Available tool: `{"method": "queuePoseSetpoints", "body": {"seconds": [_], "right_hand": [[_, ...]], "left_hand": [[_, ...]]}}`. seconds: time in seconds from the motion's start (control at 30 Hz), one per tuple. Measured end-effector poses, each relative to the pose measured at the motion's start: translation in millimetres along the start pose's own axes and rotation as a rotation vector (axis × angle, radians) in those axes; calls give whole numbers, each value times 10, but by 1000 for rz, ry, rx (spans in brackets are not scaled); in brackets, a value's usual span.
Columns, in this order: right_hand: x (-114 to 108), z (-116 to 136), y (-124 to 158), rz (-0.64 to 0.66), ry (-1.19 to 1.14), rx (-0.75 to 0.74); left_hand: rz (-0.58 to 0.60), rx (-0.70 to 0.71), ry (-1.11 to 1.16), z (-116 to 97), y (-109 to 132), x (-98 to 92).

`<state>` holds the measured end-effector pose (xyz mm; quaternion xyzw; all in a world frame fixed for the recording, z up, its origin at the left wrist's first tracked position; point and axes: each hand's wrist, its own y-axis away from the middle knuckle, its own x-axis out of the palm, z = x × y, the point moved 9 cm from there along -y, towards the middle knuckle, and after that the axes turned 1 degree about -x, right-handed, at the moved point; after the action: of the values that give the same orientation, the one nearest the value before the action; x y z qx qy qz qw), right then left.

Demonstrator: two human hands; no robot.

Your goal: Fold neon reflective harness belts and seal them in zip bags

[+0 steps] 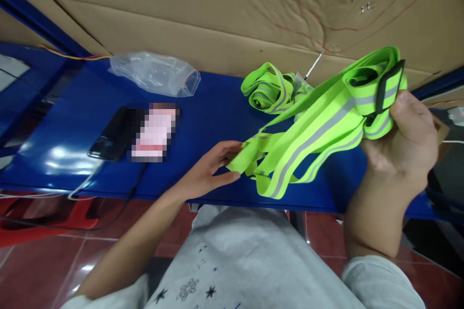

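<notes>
A neon green reflective strap (315,128) with a grey stripe hangs in long loops between my two hands above the blue table. My right hand (406,140), raised at the right, grips its gathered end beside a black plastic buckle (389,87). Lower and to the left, my left hand (213,169) has its thumb and fingers closed on a free part of the strap. Behind the loops lies a coiled bundle of the same green strap (268,89), partly covering a small clear packet (302,88).
On the blue table (206,120) a clear plastic bag (155,73) lies against the brown cardboard backing (163,19). A black phone (112,133) and a pixelated object (155,133) rest at the left, with cables over the front edge. A red chair (72,215) stands below.
</notes>
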<state>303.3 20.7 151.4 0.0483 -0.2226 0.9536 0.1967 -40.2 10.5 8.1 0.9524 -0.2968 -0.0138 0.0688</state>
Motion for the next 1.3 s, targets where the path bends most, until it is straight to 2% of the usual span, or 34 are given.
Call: {"method": "queuePoseSetpoints", "body": {"seconds": [0.07, 0.1, 0.13, 0.17, 0.2, 0.23, 0.27, 0.33, 0.37, 0.43, 0.53, 0.63, 0.73, 0.9, 1.1, 1.2, 1.3], "right_hand": [[83, 48, 33, 53, 18, 1], [131, 79, 52, 85, 37, 4], [183, 113, 74, 115, 61, 8], [241, 146, 96, 145, 87, 17], [303, 179, 118, 171, 112, 28], [366, 214, 137, 191, 130, 39], [432, 247, 153, 209, 141, 51], [567, 309, 172, 243, 144, 63], [624, 338, 171, 255, 141, 56], [674, 391, 138, 242, 150, 6], [636, 511, 70, 195, 246, -225], [608, 536, 57, 218, 354, -395], [603, 516, 69, 215, 397, -439], [723, 517, 141, 186, 490, -513], [713, 309, 168, 191, 595, -482], [674, 216, 169, 209, 614, -448], [657, 95, 158, 198, 584, -353]], "left_hand": [[58, 62, -172, -188, -3, 17], [45, 115, -270, -327, -30, -5], [-42, 187, -340, -501, -76, -81], [-176, 280, -378, -701, -128, -184], [-290, 394, -367, -903, -183, -258], [-334, 520, -288, -1082, -255, -275], [-267, 612, -154, -1207, -375, -220], [68, 663, 112, -1345, -673, 64], [188, 576, 192, -1327, -835, 199], [333, 376, 284, -1225, -1069, 433], [399, 153, 293, -1028, -1184, 657], [356, 140, 271, -957, -1156, 702], [322, 174, 279, -957, -1103, 707], [330, 55, 399, -871, -1070, 872], [319, -66, 506, -632, -1037, 1084], [323, -104, 527, -508, -992, 1078], [239, -125, 493, -401, -970, 1002]]}}
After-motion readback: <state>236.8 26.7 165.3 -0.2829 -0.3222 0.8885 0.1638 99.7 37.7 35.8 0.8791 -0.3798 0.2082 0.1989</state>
